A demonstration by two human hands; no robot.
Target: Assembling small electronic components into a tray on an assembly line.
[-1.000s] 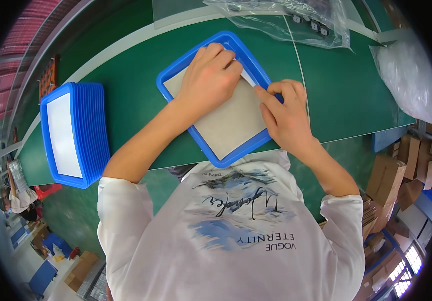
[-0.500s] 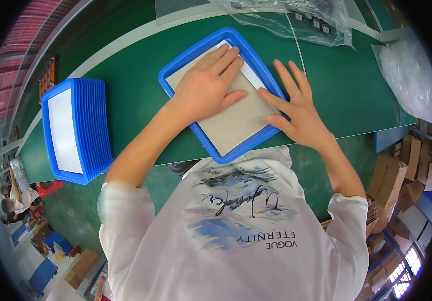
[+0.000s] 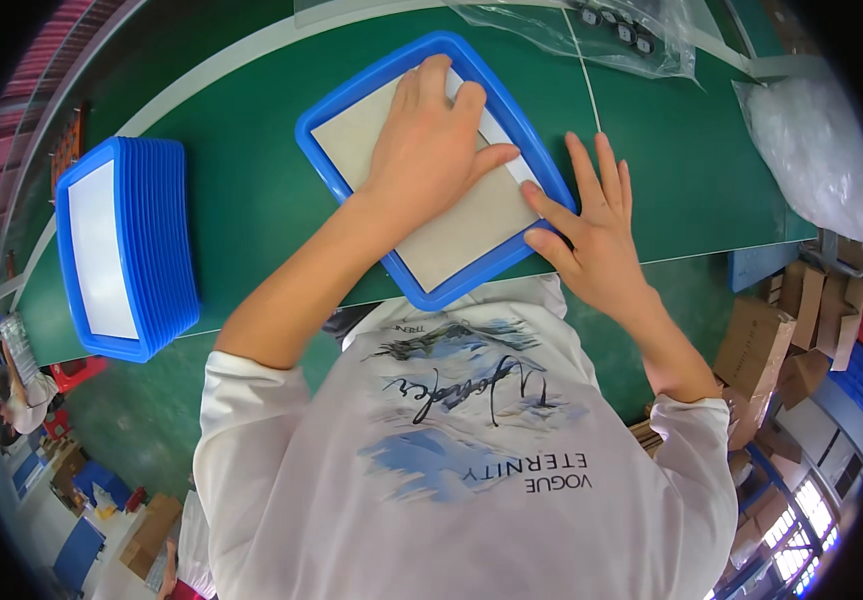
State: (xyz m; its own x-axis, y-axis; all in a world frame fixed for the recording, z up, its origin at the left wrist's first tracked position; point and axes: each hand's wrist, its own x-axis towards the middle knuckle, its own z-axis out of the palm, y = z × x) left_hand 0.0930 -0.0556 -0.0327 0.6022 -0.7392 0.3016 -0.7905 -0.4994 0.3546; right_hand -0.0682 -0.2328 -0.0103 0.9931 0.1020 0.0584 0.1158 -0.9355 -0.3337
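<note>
A blue tray [image 3: 351,95] lies tilted on the green table [image 3: 241,180], with a flat grey-beige sheet [image 3: 451,240] inside it. My left hand [image 3: 431,145] lies flat on the sheet, palm down, fingers together pointing to the tray's far corner. My right hand [image 3: 591,225] rests at the tray's right rim with fingers spread, thumb and forefinger touching the sheet's edge, the rest on the green table. Neither hand grips anything.
A stack of several blue trays [image 3: 121,250] with a white sheet on top stands at the left. Clear plastic bags [image 3: 591,35] with small dark parts lie at the far edge, another bag [image 3: 811,150] at right. Cardboard boxes [image 3: 771,340] sit on the floor at right.
My right hand has let go of the sheet's edge, opened and slid right onto the table. My left hand has flattened and moved toward the tray's far corner.
</note>
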